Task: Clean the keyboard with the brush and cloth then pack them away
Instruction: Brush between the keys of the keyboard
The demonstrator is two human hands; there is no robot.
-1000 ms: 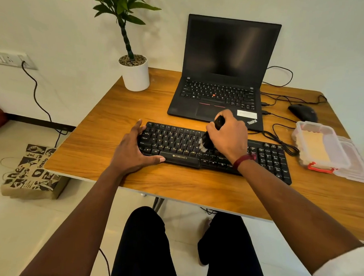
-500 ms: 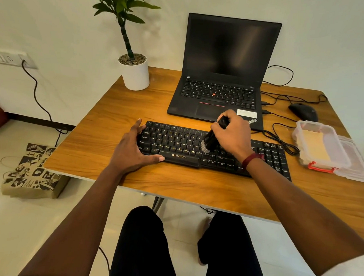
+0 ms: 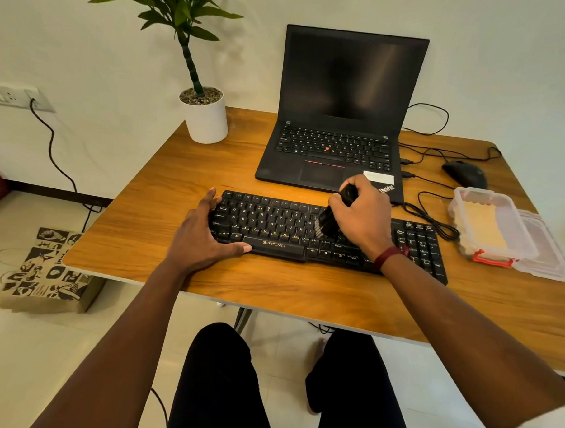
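Observation:
A black keyboard (image 3: 274, 224) lies across the wooden desk (image 3: 152, 208) in front of me. My right hand (image 3: 362, 214) grips a black brush (image 3: 331, 219) with its bristles down on the keys right of the keyboard's middle. My left hand (image 3: 202, 239) rests flat on the keyboard's left end, thumb along its front edge, fingers spread. A yellow cloth (image 3: 481, 225) lies inside a clear plastic box (image 3: 463, 202) with a red latch at the desk's right side.
An open black laptop (image 3: 337, 119) stands behind the keyboard. A potted plant (image 3: 204, 113) is at the back left, a black mouse (image 3: 466, 173) and cables (image 3: 436, 220) at the back right. The box's clear lid (image 3: 551, 254) lies beside it. A printed bag (image 3: 45, 268) sits on the floor.
My right hand has moved the brush rightward and slightly back along the keys. My left hand has stayed in place on the keyboard's left end.

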